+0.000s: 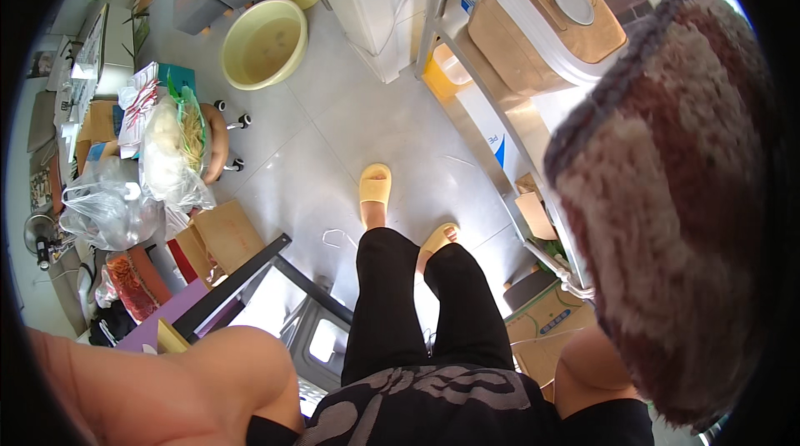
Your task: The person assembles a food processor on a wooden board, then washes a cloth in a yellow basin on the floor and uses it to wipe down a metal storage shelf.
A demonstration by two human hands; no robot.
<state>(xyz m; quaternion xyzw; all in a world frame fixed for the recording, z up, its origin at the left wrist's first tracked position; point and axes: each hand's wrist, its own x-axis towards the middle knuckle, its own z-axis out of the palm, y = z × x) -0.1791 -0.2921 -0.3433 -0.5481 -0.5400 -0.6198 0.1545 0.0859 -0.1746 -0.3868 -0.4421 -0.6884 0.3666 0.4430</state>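
Close up at the right, a thick fuzzy cloth, patterned in burgundy and pale beige with a grey edge, fills much of the picture. My bent right arm runs up behind it. The right hand is hidden there, so its grip on the cloth does not show. At the lower left my left arm is bent at the elbow. Its forearm leaves past the picture's edge, and the left hand lies outside the view.
Metal shelving on the right carries a large beige lidded bin. A yellow basin of water stands on the floor ahead. On the left are a wheeled stool with plastic bags, a cardboard box and a black metal frame.
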